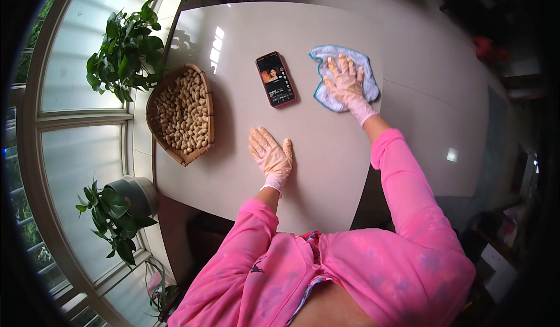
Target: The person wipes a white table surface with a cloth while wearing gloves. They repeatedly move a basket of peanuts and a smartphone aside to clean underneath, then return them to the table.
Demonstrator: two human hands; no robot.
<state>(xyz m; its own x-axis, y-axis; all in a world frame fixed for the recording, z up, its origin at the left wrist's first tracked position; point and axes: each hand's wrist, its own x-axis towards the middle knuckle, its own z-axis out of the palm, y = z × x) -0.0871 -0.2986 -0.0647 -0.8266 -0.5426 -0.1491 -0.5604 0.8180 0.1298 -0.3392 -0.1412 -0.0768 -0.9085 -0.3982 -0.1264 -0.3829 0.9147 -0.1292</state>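
Cloth (344,82), pale blue with a teal edge, lies crumpled on the table (245,29) in the upper middle of the frame, a little right of centre, and the right hand (345,85) presses flat on top of it with its fingers (341,67) spread and pointing toward the top of the picture. The hand wears a thin, light-coloured glove, and a pink sleeve (402,181) runs from it down to the lower right. Just left of the cloth, apart from it, a phone (275,79) with a red case lies face up, its screen lit. Below the phone, near the middle of the frame, the left hand (271,156) rests palm down on the bare table, gloved as well, with its fingers (261,140) slightly spread and holding nothing. At the left edge of the table sits a heart-shaped woven basket (156,96) filled with peanuts in their shells (184,114), well apart from both hands. Beyond the table on the far left, by the curved window, stand two leafy green plants (125,50), one in the upper left and one in a grey pot (137,193) in the lower left
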